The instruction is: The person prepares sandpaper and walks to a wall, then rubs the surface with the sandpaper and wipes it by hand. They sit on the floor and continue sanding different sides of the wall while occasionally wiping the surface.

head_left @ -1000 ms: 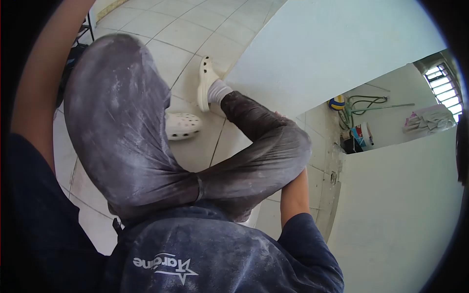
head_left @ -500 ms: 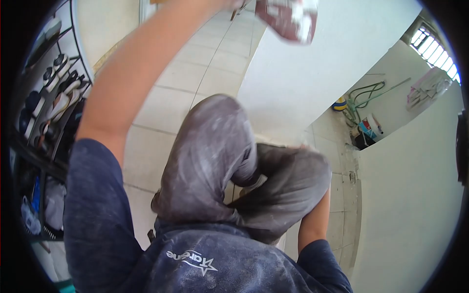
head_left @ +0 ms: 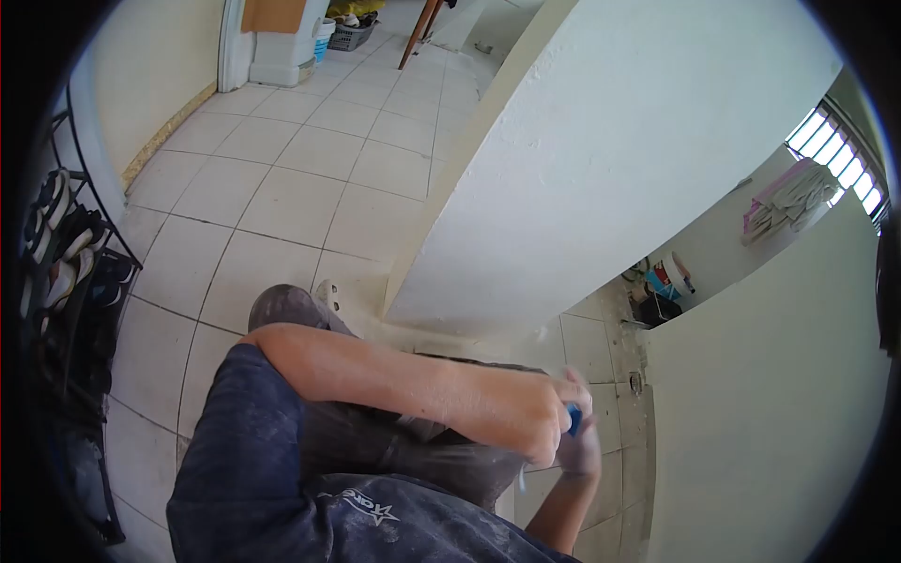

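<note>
My left arm reaches across my lap to the right. My left hand point(head_left: 542, 427) is closed around a small blue object point(head_left: 573, 419), of which only a piece shows between the two hands; its kind is hidden. A blurred pale strip point(head_left: 523, 480) shows just below the left hand. Close behind it is my right hand point(head_left: 582, 441), its fingers raised beside the blue object and smeared by motion. Both hands are in front of my right knee, over dusty grey trousers point(head_left: 441, 462). The lower part of a white wall point(head_left: 526, 235) stands just ahead.
A shoe rack point(head_left: 70, 281) with several shoes stands at the left. Pale tiles point(head_left: 282, 202) cover the floor. A second wall point(head_left: 770, 403) rises on the right. Beyond are a bucket point(head_left: 671, 275), hanging cloth point(head_left: 793, 202) and a grey basket point(head_left: 352, 36).
My left arm has come down from its raised reach and across to my right hand. The reddish-brown, white-smeared object near the top has left view. The camera view has shifted.
</note>
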Demonstrator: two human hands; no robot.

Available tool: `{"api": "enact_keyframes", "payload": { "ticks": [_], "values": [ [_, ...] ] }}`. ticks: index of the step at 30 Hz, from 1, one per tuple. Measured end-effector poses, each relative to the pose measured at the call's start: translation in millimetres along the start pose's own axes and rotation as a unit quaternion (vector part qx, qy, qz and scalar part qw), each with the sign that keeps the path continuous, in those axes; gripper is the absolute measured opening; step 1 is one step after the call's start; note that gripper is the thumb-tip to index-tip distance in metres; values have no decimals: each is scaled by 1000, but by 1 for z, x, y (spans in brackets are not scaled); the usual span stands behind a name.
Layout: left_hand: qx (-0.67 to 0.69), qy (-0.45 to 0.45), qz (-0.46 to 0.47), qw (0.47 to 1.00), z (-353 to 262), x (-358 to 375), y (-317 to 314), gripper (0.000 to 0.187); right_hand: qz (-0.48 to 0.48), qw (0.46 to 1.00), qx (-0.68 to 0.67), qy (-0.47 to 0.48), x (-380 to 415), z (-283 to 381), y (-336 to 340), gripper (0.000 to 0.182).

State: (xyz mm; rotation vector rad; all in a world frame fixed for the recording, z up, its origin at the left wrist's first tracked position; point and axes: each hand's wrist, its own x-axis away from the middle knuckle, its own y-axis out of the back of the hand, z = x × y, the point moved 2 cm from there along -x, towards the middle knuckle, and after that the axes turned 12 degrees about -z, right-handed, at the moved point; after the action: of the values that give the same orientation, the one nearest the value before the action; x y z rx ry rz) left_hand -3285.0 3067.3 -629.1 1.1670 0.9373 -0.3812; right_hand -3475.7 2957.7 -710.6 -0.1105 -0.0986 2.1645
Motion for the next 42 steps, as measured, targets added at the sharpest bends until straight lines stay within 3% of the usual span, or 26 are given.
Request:
{"api": "enact_keyframes", "payload": {
  "ticks": [1, 3, 6, 9, 10, 13, 15, 18, 21, 24, 27, 28, 33, 35, 37, 42],
  "values": [
    [-27, -32, 7, 999, 7, 5, 1, 13, 7, 999, -4, -39, -3, -19, -4, 78],
    [41, 36, -21, 998, 29, 21, 15, 11, 18, 993, -11, -117, -9, -59, -11, 78],
    [90, 124, -85, 985, 62, 54, 35, 8, -125, 971, -180, -95, -31, -35, -92, 48],
    [28, 142, -195, 970, 78, 85, 64, 5, 64, 972, -214, -72, -66, -45, -85, 55],
    [-6, 164, -242, 956, 87, 95, 75, 6, -12, 995, -95, -38, -76, -32, -100, 42],
    [-102, 270, -353, 890, 112, 131, 111, 14, -109, 990, 72, 52, -115, -20, -122, 27],
    [-153, 381, -394, 822, 135, 174, 119, 29, -171, 965, 139, 140, -145, -15, -137, 22],
    [-100, 398, -456, 790, 171, 219, 111, 72, -236, 899, 146, 339, -183, 34, -182, 21],
    [-107, 399, -427, 804, 197, 248, 73, 113, -312, 799, 84, 508, -218, 78, -219, 29],
    [-212, 408, -282, 842, 196, 243, 58, 124, -355, 765, 95, 529, -234, 75, -230, 46],
    [-175, 343, -400, 832, 209, 252, 39, 128, -409, 714, 141, 550, -239, 12, -226, 42],
    [-170, 347, -402, 830, 209, 252, 38, 129, -385, 724, 112, 562, -235, -1, -232, 42],
    [-149, 366, -415, 820, 210, 252, 37, 130, -422, 663, 102, 610, -241, 43, -237, 35],
    [-144, 367, -415, 820, 210, 251, 38, 131, -405, 680, 71, 608, -238, 76, -253, 36],
    [-145, 370, -412, 820, 212, 251, 40, 131, -383, 669, 13, 637, -245, 66, -255, 36],
    [-157, 370, -406, 821, 209, 251, 41, 130, -392, 689, 173, 585, -234, -2, -241, 45]
  ]
}}
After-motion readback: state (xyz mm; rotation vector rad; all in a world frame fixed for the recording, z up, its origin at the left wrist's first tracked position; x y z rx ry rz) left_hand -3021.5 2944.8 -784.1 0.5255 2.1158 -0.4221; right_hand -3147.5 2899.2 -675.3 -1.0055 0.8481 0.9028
